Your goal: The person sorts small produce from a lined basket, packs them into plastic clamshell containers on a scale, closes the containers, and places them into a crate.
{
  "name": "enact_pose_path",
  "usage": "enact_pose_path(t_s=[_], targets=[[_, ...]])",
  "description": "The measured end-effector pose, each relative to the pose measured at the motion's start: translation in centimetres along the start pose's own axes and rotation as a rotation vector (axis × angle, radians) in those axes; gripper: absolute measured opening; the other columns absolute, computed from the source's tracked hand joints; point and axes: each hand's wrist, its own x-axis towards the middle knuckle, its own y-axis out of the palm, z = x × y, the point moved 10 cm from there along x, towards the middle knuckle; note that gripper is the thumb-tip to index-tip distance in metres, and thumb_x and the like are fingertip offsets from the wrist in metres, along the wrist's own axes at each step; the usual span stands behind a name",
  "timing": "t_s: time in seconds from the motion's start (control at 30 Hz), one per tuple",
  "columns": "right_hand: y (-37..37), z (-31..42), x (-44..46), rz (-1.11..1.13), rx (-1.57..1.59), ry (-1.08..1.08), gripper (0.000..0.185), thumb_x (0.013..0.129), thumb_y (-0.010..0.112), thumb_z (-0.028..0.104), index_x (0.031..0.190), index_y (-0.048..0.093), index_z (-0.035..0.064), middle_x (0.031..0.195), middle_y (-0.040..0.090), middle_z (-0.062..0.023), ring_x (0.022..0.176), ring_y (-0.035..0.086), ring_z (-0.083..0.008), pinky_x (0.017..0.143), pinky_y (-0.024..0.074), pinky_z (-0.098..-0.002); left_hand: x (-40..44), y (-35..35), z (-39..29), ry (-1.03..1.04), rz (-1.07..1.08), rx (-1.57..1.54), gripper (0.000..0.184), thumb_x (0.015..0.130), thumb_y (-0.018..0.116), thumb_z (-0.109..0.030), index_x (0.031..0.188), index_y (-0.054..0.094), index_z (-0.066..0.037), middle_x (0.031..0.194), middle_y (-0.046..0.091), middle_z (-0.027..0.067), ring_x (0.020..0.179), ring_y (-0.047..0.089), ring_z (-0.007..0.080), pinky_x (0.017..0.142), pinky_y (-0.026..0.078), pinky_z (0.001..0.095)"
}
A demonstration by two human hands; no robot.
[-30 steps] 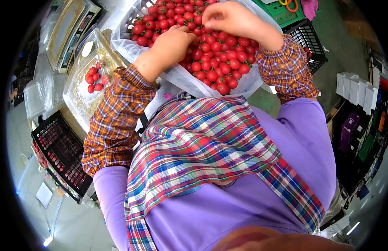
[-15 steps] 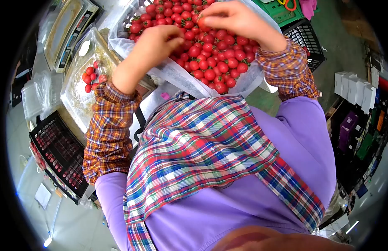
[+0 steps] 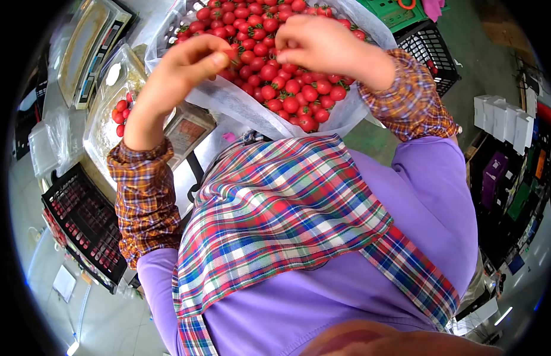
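Observation:
A heap of red cherry tomatoes (image 3: 290, 89) with green stems fills a crate lined with white sheeting (image 3: 228, 107). Over the heap's left edge, my left hand (image 3: 189, 65) pinches thumb and forefinger around what looks like a blurred red cherry tomato (image 3: 230, 54). My right hand (image 3: 329, 50) hovers above the middle of the pile with fingers curled inward; whatever it grips, if anything, is hidden by the fingers. Left of my left wrist, several loose cherry tomatoes (image 3: 120, 113) lie on a clear-covered, stained tray (image 3: 100, 127).
A black basket (image 3: 88, 222) with rows of red items stands at lower left. Clear plastic packaging (image 3: 56, 139) lies beside the tray. At upper right are a green crate (image 3: 391, 15) and a black crate (image 3: 430, 50). White boxes (image 3: 504, 124) stand further right.
My left hand has moved left, away from the middle of the tomatoes, with a blurred red tomato at its fingertips. The right hand has shifted slightly down and left, its fingers curling over the pile.

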Motion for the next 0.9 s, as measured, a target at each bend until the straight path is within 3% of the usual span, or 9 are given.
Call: enact_pose_path(t_s=[0.13, 0.23, 0.3, 0.37, 0.43, 0.47, 0.5, 0.7, 0.9], targets=[[5.6, 0.3, -0.9, 0.23, -0.535, -0.039, 0.022, 0.077, 0.067, 0.024, 0.087, 0.062, 0.0055, 0.085, 0.058, -0.0078, 0.078, 0.062, -0.0254, 0.063, 0.0493, -0.0389, -0.4, -1.4, -2.2, 0.109, 0.045, -0.685, 0.032, 0.094, 0.047, -0.017, 0.122, 0.05, -0.002, 0.122, 0.055, 0.0136, 0.107, 0.058, 0.0257, 0.091, 0.047, 0.0364], [3.6, -0.5, -0.1, 0.173, -0.326, 0.025, 0.019, 0.08, 0.064, 0.024, 0.088, 0.063, 0.0058, 0.085, 0.061, -0.0085, 0.076, 0.063, -0.0241, 0.064, 0.0493, -0.0387, 0.3, -2.4, -1.6, 0.127, 0.03, -0.924, 0.034, 0.092, 0.051, -0.018, 0.121, 0.05, -0.001, 0.119, 0.056, 0.0129, 0.104, 0.058, 0.0253, 0.09, 0.047, 0.0369], [0.1, -1.1, 0.4, -0.036, 0.109, -0.01, 0.021, 0.084, 0.061, 0.021, 0.099, 0.066, 0.0069, 0.091, 0.064, -0.0093, 0.076, 0.062, -0.0263, 0.067, 0.0488, -0.0348, 1.2, -2.9, 0.4, -0.032, -0.133, -0.515, 0.028, 0.09, 0.055, -0.02, 0.111, 0.057, -0.002, 0.103, 0.057, 0.007, 0.097, 0.058, 0.0221, 0.084, 0.048, 0.0349], [-1.7, -3.2, -0.3, -0.017, 0.783, 0.373, 0.022, 0.083, 0.062, 0.018, 0.102, 0.066, 0.0082, 0.086, 0.063, -0.0092, 0.077, 0.061, -0.0274, 0.067, 0.0485, -0.0343, 2.2, -3.3, 2.1, -0.198, -0.292, -0.107, 0.023, 0.089, 0.06, -0.023, 0.102, 0.063, -0.004, 0.087, 0.057, 0.0012, 0.089, 0.059, 0.0189, 0.077, 0.049, 0.0329], [-3.5, -3.3, -0.7, -0.125, 1.331, 0.42, 0.022, 0.095, 0.049, 0.019, 0.104, 0.057, 0.0002, 0.085, 0.06, -0.0056, 0.062, 0.05, -0.0094, 0.05, 0.0372, -0.0196, 4.5, -0.5, -0.4, 0.077, -0.27, 0.409, 0.017, 0.085, 0.065, -0.022, 0.09, 0.067, -0.006, 0.073, 0.056, -0.0007, 0.079, 0.059, 0.0214, 0.068, 0.048, 0.0346], [-3.7, -3.8, -0.2, -0.107, 1.595, 0.238, 0.029, 0.097, 0.044, 0.024, 0.113, 0.055, 0.0019, 0.09, 0.061, -0.0091, 0.064, 0.05, -0.0122, 0.049, 0.0366, -0.0218, 5.5, 1.0, -0.8, 0.259, -0.286, 0.69, 0.016, 0.083, 0.066, -0.022, 0.089, 0.068, -0.007, 0.077, 0.058, 0.0012, 0.079, 0.059, 0.0233, 0.069, 0.049, 0.0353], [-4.1, -3.8, -0.3, -0.178, 1.648, 0.254, 0.029, 0.098, 0.044, 0.025, 0.114, 0.054, 0.0025, 0.09, 0.06, -0.0096, 0.064, 0.05, -0.0133, 0.049, 0.0368, -0.0224, 6.1, 3.1, -1.2, 0.446, -0.297, 0.97, 0.016, 0.08, 0.067, -0.021, 0.088, 0.069, -0.008, 0.082, 0.06, 0.0032, 0.079, 0.058, 0.0252, 0.069, 0.049, 0.036], [-4.4, -4.9, -0.3, -0.431, 1.707, 0.294, 0.026, 0.099, 0.042, 0.031, 0.093, 0.052, 0.008, 0.083, 0.056, -0.0086, 0.062, 0.049, -0.0164, 0.045, 0.0354, -0.0239, 9.3, 8.2, 0.5, 0.252, -0.151, 1.571, 0.012, 0.073, 0.065, -0.015, 0.084, 0.07, -0.012, 0.094, 0.06, 0.0055, 0.089, 0.058, 0.024, 0.065, 0.053, 0.0346], [-5.1, -4.2, -0.7, -0.294, 1.185, 0.378, 0.032, 0.096, 0.049, 0.032, 0.076, 0.052, 0.0074, 0.062, 0.049, 0.0011, 0.048, 0.043, -0.0074, 0.041, 0.0309, -0.0194, 9.5, 8.4, 1.1, 0.158, -0.206, 1.532, 0.021, 0.076, 0.061, -0.012, 0.097, 0.065, -0.01, 0.094, 0.061, 0.0081, 0.09, 0.06, 0.0248, 0.064, 0.054, 0.0343]])
